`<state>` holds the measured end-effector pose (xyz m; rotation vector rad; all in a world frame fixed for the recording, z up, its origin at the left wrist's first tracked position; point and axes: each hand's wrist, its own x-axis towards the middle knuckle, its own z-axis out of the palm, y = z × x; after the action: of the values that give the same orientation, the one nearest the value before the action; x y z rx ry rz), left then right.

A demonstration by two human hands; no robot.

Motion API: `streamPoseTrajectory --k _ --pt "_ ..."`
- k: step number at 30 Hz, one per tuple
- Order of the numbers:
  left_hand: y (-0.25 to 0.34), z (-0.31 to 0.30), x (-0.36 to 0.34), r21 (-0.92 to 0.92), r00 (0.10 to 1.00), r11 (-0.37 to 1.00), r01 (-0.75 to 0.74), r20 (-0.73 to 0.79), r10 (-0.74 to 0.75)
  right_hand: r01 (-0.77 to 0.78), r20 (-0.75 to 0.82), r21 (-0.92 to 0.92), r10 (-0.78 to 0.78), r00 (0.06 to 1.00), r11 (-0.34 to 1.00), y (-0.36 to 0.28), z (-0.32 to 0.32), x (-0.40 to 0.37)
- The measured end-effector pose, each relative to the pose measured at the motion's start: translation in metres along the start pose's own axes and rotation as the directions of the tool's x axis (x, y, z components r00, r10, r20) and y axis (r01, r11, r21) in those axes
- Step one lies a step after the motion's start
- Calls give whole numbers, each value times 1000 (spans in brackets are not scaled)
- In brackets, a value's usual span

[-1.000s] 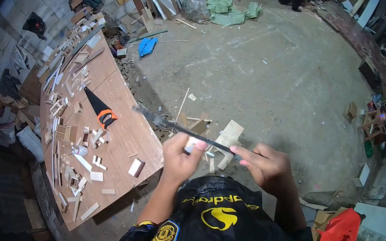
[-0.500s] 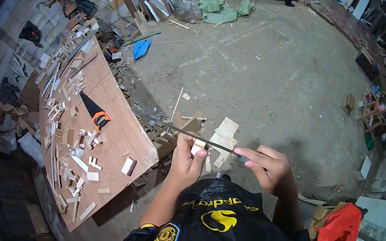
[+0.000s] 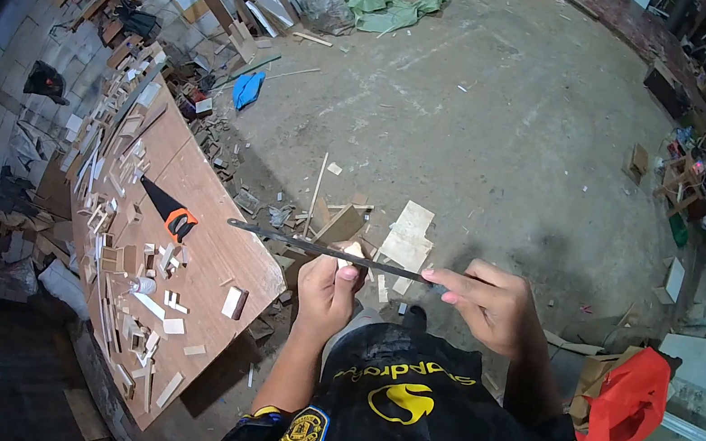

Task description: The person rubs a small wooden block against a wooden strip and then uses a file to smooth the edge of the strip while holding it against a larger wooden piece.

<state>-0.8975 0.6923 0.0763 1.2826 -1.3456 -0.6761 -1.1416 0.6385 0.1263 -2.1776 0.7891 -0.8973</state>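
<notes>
My right hand (image 3: 491, 305) is closed around the handle end of a long dark file (image 3: 299, 244), index finger stretched along it. The blade runs leftward, level with my left hand, its tip beyond that hand. Pinched in my left hand (image 3: 326, 294) is a small pale wooden block (image 3: 352, 252), partly hidden by my fingers and the file. The file crosses the block and appears to touch it.
To the left stands a wooden table (image 3: 227, 238) with a handsaw (image 3: 169, 209), a small bottle (image 3: 143, 285) and many wood offcuts. Thin boards (image 3: 409, 234) lie on the floor ahead. A red bag (image 3: 629, 403) is at the right. A person's legs show far off.
The file has slid leftward and toward me across the block, its tip now lower in view. The block has tilted in my left hand. The whole view has shifted slightly.
</notes>
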Motion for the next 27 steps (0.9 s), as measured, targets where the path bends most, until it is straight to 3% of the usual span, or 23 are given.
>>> streamPoseTrajectory --k 1,3,6,13,15,18,22,24,25,27 --pt "-5 0 0 -3 1000 1000 -1 4 1 4 -16 8 -4 1000 1000 -2 1 1" --pt "-17 -1 -2 -207 999 978 -24 17 28 -14 -14 -11 14 1000 1000 -3 2 0" --pt "-14 0 -2 -262 1000 965 3 13 0 -38 14 -44 39 999 998 -3 3 2" --pt "-18 -17 6 -235 1000 972 15 24 -10 -38 68 -98 44 997 994 1 15 18" --pt "-12 -27 13 -259 988 957 134 115 -107 -23 56 -102 29 998 995 2 22 24" --pt "-21 -38 20 -325 979 929 178 150 -135 0 38 -82 3 999 997 1 32 38" --pt "-26 -46 32 -315 972 933 173 208 -110 35 35 -78 -32 999 996 -5 44 61" --pt "-36 -52 38 -386 983 917 105 178 -38 26 38 -97 -22 999 995 -9 46 70" --pt "-39 -55 41 -487 983 862 141 171 -64 14 45 -108 -9 999 994 -11 47 74" --pt "-43 -66 49 -461 981 878 130 191 -45 -6 54 -111 12 998 994 -12 53 80"
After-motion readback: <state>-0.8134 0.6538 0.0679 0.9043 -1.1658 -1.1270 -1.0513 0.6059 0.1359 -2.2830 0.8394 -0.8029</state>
